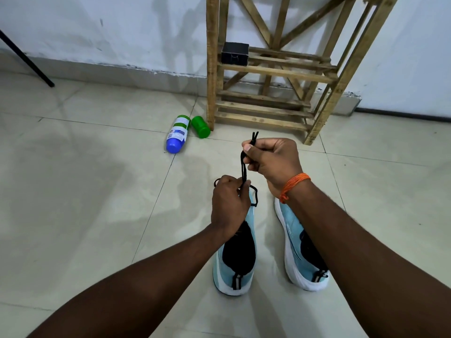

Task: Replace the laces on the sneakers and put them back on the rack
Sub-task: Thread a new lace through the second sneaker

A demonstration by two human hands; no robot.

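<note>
Two light-blue sneakers with white soles and black linings stand on the tiled floor, heels toward me: the left sneaker [238, 262] and the right sneaker [296, 242]. A black lace [243, 167] runs taut between my hands above the left sneaker's toe. My right hand [273, 159] pinches the lace's upper part, its two tips sticking out above the fingers. My left hand [229, 203] grips the lower part, with loops of lace hanging beside it. The wooden rack [275, 69] stands behind, against the wall.
A small black box [234, 53] sits on the rack's middle shelf. A blue-and-white bottle [177, 134] and a green container [200, 126] lie on the floor left of the rack. A black slanted leg [26, 61] crosses the far left corner.
</note>
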